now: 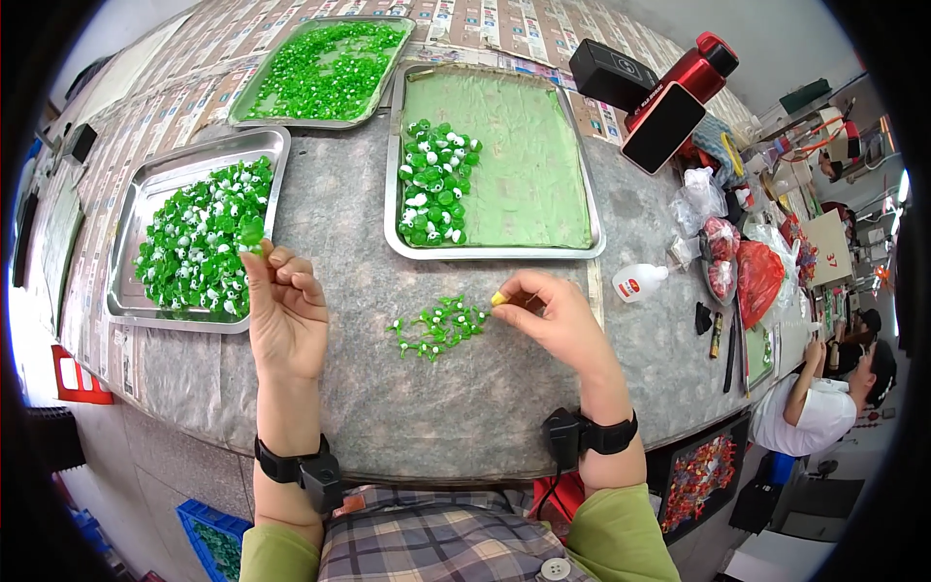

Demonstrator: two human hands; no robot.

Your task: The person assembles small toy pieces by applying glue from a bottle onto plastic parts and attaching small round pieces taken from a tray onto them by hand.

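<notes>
Over the right edge of the steel tray (142, 197), my left hand (291, 322) pinches a green piece (250, 233) between thumb and fingertip. Right of that tray, my right hand (555, 315) draws thumb and finger close beside scattered green sprigs (441, 331); whether they grip one, I can't tell. A slackened pinch could drop the piece into the tray's heap (199, 240). It looks glossy, rounded, translucent.

Free lane between left tray (145, 209) and lined tray (529, 165); far tray (301, 123) blocks end.
</notes>
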